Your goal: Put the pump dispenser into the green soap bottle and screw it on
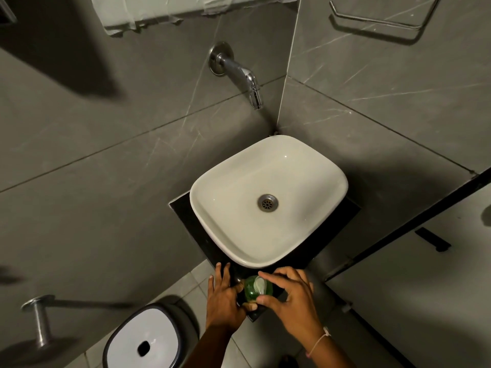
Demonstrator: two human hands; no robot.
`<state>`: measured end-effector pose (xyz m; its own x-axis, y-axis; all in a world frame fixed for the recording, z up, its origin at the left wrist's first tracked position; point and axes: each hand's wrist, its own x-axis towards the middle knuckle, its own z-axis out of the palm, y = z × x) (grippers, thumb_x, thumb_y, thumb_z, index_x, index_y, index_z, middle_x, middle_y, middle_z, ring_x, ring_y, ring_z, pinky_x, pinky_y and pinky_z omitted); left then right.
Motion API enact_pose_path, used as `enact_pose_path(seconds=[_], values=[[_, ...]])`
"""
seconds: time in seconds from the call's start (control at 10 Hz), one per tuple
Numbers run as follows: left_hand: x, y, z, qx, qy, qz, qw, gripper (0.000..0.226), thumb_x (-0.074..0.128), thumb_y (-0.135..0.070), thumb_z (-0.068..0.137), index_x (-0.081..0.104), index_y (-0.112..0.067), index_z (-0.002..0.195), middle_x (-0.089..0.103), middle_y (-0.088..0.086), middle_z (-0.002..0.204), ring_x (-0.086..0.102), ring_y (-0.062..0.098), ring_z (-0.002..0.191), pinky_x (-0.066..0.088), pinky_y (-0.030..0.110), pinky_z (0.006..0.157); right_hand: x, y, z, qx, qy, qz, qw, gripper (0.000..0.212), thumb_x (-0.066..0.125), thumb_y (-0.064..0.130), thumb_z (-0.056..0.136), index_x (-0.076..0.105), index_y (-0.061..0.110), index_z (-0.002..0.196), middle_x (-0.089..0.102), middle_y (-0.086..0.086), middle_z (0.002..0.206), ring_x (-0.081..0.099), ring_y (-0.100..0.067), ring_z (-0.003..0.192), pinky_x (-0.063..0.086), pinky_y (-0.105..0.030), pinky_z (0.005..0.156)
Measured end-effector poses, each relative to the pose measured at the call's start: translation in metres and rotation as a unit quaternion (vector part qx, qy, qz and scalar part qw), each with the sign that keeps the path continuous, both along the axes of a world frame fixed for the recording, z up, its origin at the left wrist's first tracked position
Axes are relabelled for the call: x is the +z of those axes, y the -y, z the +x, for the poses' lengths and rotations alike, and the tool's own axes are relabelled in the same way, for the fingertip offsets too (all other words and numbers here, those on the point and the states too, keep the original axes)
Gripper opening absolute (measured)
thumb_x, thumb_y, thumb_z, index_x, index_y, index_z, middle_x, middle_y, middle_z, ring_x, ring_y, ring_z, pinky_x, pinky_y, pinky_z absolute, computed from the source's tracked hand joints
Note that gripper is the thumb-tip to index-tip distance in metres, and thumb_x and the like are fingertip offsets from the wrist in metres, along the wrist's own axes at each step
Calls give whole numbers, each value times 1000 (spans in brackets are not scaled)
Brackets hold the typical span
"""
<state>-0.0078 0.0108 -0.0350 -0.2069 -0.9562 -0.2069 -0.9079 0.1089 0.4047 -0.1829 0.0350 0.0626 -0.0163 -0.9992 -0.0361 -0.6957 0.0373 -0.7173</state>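
The green soap bottle [253, 290] stands on the black counter's front corner, seen from above. Its white pump dispenser [259, 285] sits on top of the bottle. My left hand [224, 297] holds the bottle's left side, thumb against it and the other fingers stretched toward the sink. My right hand [291, 294] arches over the bottle from the right, with thumb and fingertips closed around the pump's head and collar. The bottle's neck is hidden under the pump and my fingers.
A white basin [225, 208] sits on the black counter [183, 216] just behind the bottle, under a chrome wall tap [247, 81]. A white-lidded bin [143, 338] stands on the floor at lower left. A glass partition with a dark frame [403, 224] runs along the right.
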Motion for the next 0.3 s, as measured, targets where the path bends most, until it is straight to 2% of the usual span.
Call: enact_pose_path(seconds=[0.1,0.2,0.3], values=[[1,1,1,3,0,8,1000,57,63,-61,68,63,-30,117,10,7,161,-12,29,147,0,48,119,0,3,0,9,-2,9,1000,46,65,68,58,52,73,102,50,29,102,39,0,103,36,-33,89],[0,1,1,3,-2,11,1000,58,63,-61,69,62,-30,118,7,7,161,-17,26,145,1,49,119,4,1,1,11,-6,15,1000,48,66,69,56,49,75,101,48,30,103,40,0,103,32,-27,86],[2,-2,0,0,3,34,999,77,61,-67,68,45,-34,135,-2,8,161,-22,26,144,-1,50,119,10,-4,-1,-25,78,12,997,69,74,62,55,47,66,119,52,30,104,42,3,104,34,-13,85]])
